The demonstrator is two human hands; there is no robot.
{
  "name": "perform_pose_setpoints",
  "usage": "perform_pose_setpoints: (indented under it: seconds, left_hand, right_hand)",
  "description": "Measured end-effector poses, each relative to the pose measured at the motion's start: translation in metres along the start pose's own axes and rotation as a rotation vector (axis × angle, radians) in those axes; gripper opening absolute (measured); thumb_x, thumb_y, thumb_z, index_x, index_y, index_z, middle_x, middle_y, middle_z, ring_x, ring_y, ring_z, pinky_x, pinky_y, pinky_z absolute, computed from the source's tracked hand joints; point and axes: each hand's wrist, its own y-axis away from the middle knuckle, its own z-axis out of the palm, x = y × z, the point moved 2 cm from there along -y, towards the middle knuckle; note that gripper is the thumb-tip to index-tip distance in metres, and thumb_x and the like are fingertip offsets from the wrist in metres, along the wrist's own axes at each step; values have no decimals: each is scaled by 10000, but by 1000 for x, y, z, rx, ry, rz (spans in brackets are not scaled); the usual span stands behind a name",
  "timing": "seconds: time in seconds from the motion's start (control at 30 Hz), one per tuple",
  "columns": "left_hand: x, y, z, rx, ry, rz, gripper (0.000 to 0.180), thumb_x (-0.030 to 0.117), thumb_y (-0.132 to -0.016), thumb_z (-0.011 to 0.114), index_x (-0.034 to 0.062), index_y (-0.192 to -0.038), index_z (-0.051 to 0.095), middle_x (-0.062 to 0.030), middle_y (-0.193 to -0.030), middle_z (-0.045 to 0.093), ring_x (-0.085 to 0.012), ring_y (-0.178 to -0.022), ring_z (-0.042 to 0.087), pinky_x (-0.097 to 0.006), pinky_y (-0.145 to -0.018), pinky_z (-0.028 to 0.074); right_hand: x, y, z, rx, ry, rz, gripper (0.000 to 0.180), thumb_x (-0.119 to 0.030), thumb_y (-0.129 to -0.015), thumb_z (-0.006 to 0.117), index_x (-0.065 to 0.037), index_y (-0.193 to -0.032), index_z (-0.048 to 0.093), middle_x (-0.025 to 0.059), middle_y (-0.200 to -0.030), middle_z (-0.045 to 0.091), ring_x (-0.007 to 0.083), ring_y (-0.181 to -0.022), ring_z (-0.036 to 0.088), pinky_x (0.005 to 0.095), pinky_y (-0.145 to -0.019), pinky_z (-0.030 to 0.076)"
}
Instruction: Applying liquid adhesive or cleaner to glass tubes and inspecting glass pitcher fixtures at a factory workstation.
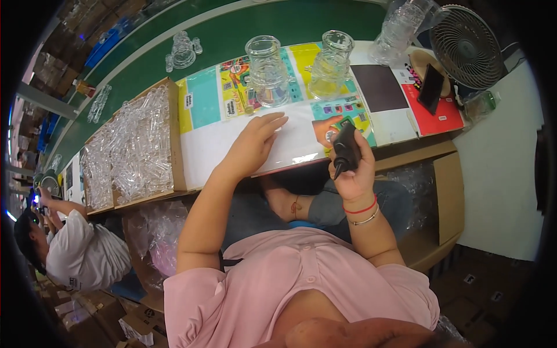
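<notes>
My right hand (358, 168) grips a black bottle with a pointed nozzle (346, 149), its tip tilted down toward me at the table's near edge. My left hand (254, 142) is open and holds nothing. Its fingers stretch out over the white part of the table, just short of a clear, ribbed vessel (267, 72). Beside that one, to the right, stands a second clear vessel (332, 64). Both are upright on colourful printed sheets (204, 104).
A cardboard box (175, 133) full of clear tubular pieces (130, 145) stands to the left. Clear parts (183, 51) lie on the green surface beyond. At right are a phone (430, 90), a fan (467, 47) and a bagged clear vessel (400, 32). Another person (87, 249) works at far left.
</notes>
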Motion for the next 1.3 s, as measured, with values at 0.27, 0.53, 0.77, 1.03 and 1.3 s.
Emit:
perform_pose_setpoints:
  seconds: [0.27, 0.53, 0.77, 1.03, 1.3]
  left_hand:
    - [-14, 42, 10, 210, -294, -242, 440, 77, -675, 708, 43, -1092, 570, -143, -1114, 531, -293, -1000, 489, -374, -859, 398]
    - [30, 59, 16, 325, 356, -354, 310, -24, -712, 660, 9, -1016, 611, -130, -1030, 573, -199, -910, 566, -267, -732, 466]
    - [69, 67, 10, 239, 484, -138, 357, -78, -772, 597, -19, -1118, 531, -182, -1104, 548, -237, -955, 585, -318, -855, 479]
    - [80, 73, 14, 378, 947, -186, 571, -47, -750, 640, 19, -1211, 311, -249, -1147, 531, -311, -1024, 569, -353, -901, 456]
    - [82, 77, 16, 429, 998, -235, 554, -17, -739, 666, -19, -1183, 336, -260, -1155, 522, -319, -1034, 562, -376, -908, 454]
  right_hand:
    - [-5, 1, -5, 77, 71, -57, 244, -263, -885, 495, -47, -991, 537, 138, -843, 602, 157, -540, 554, 174, -277, 346]
    - [11, 8, 31, 132, 297, -396, 270, -299, -890, 485, -51, -977, 545, 104, -872, 608, 169, -676, 604, 241, -489, 490]
    - [9, 34, 54, -181, 713, -619, 341, -329, -910, 411, -15, -1027, 477, 103, -932, 532, 145, -773, 547, 261, -685, 474]
    - [17, 66, 64, -278, 1210, -968, 568, -493, -823, 546, -68, -1131, 328, 108, -972, 483, 160, -756, 542, 280, -674, 491]
    - [19, 80, 64, -545, 1483, -1055, 601, -506, -810, 550, -112, -1119, 218, 122, -947, 509, 194, -657, 580, 273, -623, 505]
